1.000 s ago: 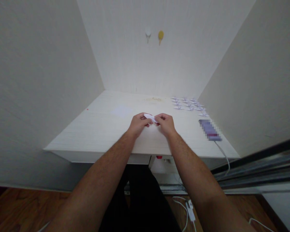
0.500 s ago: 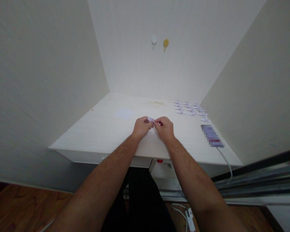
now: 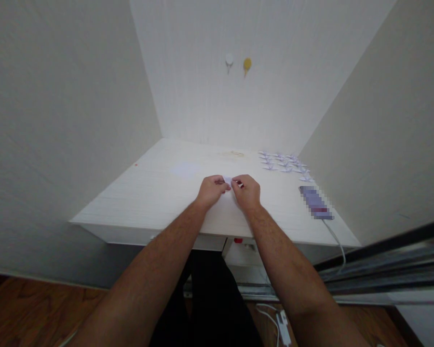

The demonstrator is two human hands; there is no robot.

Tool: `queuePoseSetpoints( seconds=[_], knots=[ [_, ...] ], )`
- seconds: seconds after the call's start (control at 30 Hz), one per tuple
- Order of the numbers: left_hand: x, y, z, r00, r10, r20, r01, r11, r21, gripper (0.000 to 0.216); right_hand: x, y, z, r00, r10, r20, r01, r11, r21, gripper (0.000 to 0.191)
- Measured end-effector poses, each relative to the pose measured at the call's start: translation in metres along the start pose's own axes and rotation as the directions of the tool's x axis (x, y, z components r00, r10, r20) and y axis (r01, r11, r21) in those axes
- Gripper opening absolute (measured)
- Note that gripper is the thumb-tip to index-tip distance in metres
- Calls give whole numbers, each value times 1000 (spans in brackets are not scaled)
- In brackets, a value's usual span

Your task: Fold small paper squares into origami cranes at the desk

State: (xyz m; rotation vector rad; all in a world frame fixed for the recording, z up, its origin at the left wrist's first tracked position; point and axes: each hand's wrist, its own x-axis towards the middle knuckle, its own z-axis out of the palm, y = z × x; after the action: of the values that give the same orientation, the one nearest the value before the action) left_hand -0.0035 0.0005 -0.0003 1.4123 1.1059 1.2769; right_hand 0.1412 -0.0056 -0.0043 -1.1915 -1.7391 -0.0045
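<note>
Between my two hands is a small piece of white paper [image 3: 227, 180], mostly covered by the fingers. My left hand [image 3: 211, 190] pinches its left side with thumb and fingertips. On the other side, the fingers of my right hand [image 3: 247, 190] are closed on the paper too. Both hands are just above the white desk [image 3: 148, 193], near its middle. How the paper is folded cannot be made out.
Several folded paper cranes [image 3: 284, 162] stand in rows at the back right. In front of them lies a blurred-out phone [image 3: 316, 202] with a white cable [image 3: 335, 236]. A pale stack of paper [image 3: 185, 168] lies left of centre. Walls enclose three sides.
The paper's raised edge, seen between the fingers before, now looks lower and flatter. Both hands stay in nearly the same place; the view has shifted slightly.
</note>
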Motion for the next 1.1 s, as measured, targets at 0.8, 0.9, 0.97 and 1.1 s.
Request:
queuePoseSetpoints(
  seconds=[0.8, 0.9, 0.97, 1.1],
  knots=[
    [-2, 3, -2, 998, 62, -18, -58, 988, 140, 14, 2, -1, -5, 972, 206, 115, -232, 926, 297, 8],
    [-1, 3, -1, 998, 56, -37, -53, 994, 99, 14, 2, -3, -7, 976, 185, 110, -209, 938, 275, 8],
    [-1, 2, 0, 997, 42, -64, -38, 997, 61, 16, 2, -5, -7, 977, 195, 93, -212, 941, 262, 10],
    [0, 1, 2, 997, 12, -73, -11, 1000, 15, 16, 0, -2, -4, 972, 224, 71, -234, 943, 235, 13]
  ],
)
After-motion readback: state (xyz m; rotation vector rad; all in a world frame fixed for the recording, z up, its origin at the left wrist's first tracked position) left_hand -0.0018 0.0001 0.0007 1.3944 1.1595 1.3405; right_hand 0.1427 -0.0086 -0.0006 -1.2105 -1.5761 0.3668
